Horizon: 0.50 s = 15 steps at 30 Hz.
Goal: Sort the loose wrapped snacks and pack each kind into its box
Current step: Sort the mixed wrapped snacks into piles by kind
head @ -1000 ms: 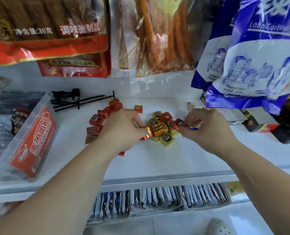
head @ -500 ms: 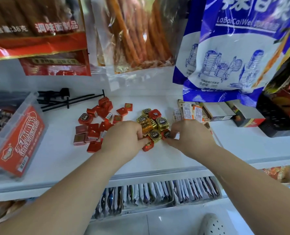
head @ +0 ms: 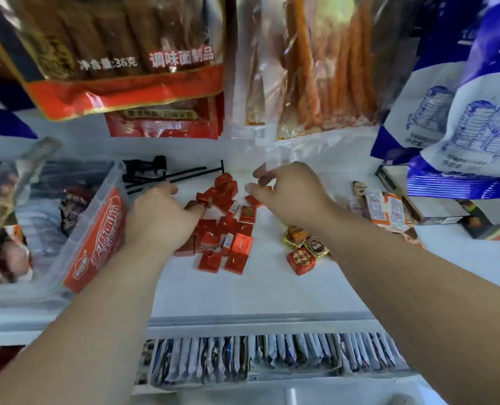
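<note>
A heap of red foil-wrapped cubes (head: 228, 229) lies in the middle of the white shelf (head: 243, 290). My left hand (head: 161, 220) rests on the heap's left side with relaxed fingers, its thumb touching a dark red cube. At the heap's far right corner, my right hand (head: 287, 194) hovers with curled fingertips round a red wrapped snack (head: 267, 187). A small cluster of gold and red round-labelled snacks (head: 307, 248) lies under my right forearm. Orange-and-white packets (head: 386, 210) lie further right.
A clear plastic box with a red label (head: 96, 241) stands at the left and holds dark wrapped snacks. Cardboard boxes (head: 439, 219) sit at the right under blue bags (head: 462, 141). Black hooks (head: 172, 175) lie at the back. Large snack bags (head: 131, 54) hang overhead.
Both hands have moved from the gold cluster back and left to the red heap, carrying red snacks. The view has shifted, so the gold cluster now sits to the right.
</note>
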Tool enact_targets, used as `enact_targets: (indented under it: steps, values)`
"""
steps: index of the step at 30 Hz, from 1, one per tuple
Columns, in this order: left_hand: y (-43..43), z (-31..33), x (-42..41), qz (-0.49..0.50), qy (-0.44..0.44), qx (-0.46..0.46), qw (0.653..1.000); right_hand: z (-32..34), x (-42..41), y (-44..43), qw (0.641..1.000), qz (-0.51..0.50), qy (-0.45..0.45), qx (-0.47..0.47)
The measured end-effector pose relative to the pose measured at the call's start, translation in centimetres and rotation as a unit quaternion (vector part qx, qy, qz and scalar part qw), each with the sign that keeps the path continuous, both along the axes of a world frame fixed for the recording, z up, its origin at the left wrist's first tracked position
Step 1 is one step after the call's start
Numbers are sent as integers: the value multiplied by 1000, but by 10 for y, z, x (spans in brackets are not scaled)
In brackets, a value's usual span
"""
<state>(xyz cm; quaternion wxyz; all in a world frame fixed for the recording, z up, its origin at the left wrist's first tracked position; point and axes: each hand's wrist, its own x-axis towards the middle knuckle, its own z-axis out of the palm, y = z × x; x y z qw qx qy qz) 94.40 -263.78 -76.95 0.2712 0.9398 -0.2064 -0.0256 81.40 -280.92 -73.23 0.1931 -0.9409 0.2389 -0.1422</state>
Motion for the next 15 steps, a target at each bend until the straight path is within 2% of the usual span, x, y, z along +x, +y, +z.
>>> enact_targets:
  steps: [2, 4, 5, 10, 15]
  values:
    - [4, -5, 3, -6, 25, 17, 1000, -15, 40, -7, 997, -25, 70, -3]
    - [6, -8, 3, -19, 36, 16, 999, -30, 69, -10, 991, -63, 104, 49]
    - [6, -9, 3, -23, 36, 13, 999, -36, 78, -11, 990, -77, 93, 73]
    - [2, -14, 7, -37, 21, 15, 999, -49, 99, -8, 988, -74, 122, 56]
    - [0, -21, 12, -39, -2, 2, 999, -37, 90, -7, 988, -92, 54, 115]
